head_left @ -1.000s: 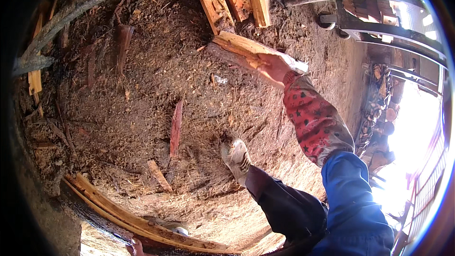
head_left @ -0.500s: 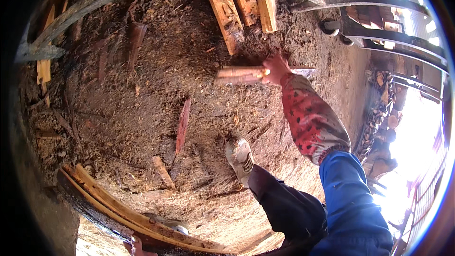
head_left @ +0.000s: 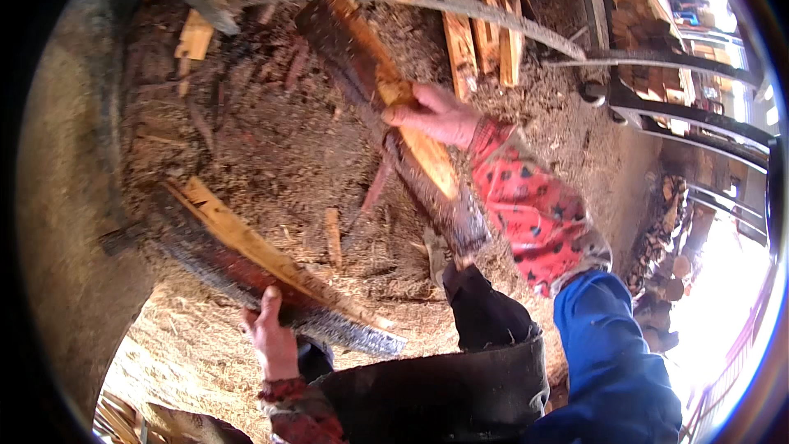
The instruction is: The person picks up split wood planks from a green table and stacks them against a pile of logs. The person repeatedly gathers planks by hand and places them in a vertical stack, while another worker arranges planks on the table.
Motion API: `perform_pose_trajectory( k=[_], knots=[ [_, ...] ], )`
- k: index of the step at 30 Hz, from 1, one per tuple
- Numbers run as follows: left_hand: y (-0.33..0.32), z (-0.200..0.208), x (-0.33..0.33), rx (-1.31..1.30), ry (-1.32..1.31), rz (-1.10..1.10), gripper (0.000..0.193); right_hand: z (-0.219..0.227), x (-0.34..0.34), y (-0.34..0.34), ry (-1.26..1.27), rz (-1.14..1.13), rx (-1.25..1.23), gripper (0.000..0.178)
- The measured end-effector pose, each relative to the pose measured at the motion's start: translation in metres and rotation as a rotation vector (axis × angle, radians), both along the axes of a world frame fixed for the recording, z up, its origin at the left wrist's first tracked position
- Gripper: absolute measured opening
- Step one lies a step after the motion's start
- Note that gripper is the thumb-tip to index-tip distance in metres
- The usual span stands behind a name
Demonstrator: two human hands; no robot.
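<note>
My right hand [head_left: 440, 115] is closed on a bark-edged wood slab [head_left: 423, 185], its thumb lying across the pale split face. The slab is raised off the ground and runs slantwise from upper left down toward my leg. At lower left, my left hand [head_left: 273, 335] grips a second slab [head_left: 238, 267], with dark bark on one side and a yellow split edge on the other. That thumb rests on the bark, while its other fingers are mostly hidden behind the wood. The two slabs are apart.
Several split wood pieces [head_left: 509, 41] lie beyond a curved metal bar [head_left: 460, 6]. A small wood strip [head_left: 333, 237] lies on the chip-covered ground. Metal rails [head_left: 699, 115] and stacked firewood [head_left: 657, 271] stand on the right. A concrete wall [head_left: 66, 197] bounds the left.
My right hand has come up from the ground and nearer, now with a bark-edged slab in it. My left hand and its slab have risen further into view.
</note>
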State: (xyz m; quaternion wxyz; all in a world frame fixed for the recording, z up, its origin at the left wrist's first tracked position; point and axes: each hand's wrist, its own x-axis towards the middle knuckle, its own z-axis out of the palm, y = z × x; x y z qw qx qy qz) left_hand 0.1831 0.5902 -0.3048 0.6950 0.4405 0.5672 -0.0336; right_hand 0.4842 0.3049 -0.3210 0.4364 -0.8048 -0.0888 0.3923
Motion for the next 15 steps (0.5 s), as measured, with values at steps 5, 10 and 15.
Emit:
perform_pose_trajectory(
  k=[5,10,15],
  knots=[
    [0.013,0.001,-0.017,0.770,-0.075,-0.988,0.099,0.071,-0.053,0.098,-0.043,0.098,0.178,0.085],
    [0.000,0.037,-0.018,0.345,-0.479,-0.604,0.079,0.138,-0.126,0.171,-0.167,0.105,0.337,0.061],
    [-0.015,0.111,0.016,-0.530,-0.572,0.182,0.063,0.202,-0.169,0.204,-0.440,-0.047,0.255,0.047]
  ],
)
